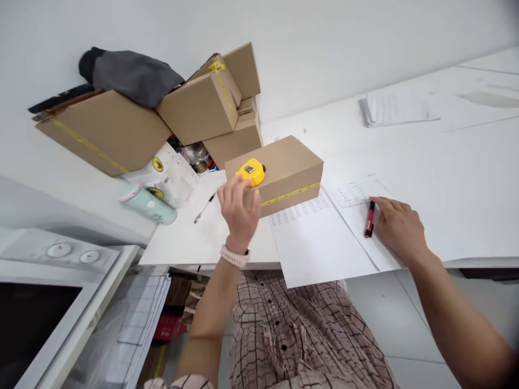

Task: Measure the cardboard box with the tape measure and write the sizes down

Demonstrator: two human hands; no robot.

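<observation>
A closed cardboard box (pixel 279 156) with a yellow printed strip along its side stands on the white table. On its top, near the left end, lies a yellow tape measure (pixel 252 173). My left hand (pixel 238 210) is at that end of the box, fingertips at the lower edge of the tape measure, thumb apart from the fingers. It does not appear to grip anything. My right hand (pixel 399 224) rests on the papers, fingers stretched out, beside a red and black marker (pixel 369 219). Its index fingertip reaches the marker's upper end.
Printed sheets (pixel 320 243) lie partly under the box and overhang the table's front edge. A pen (pixel 205 207) and a mint-green bottle (pixel 149 204) are at left. Stacked cardboard boxes (pixel 198 108) carry a grey garment (pixel 133 73). More papers (pixel 397 109) lie at back right.
</observation>
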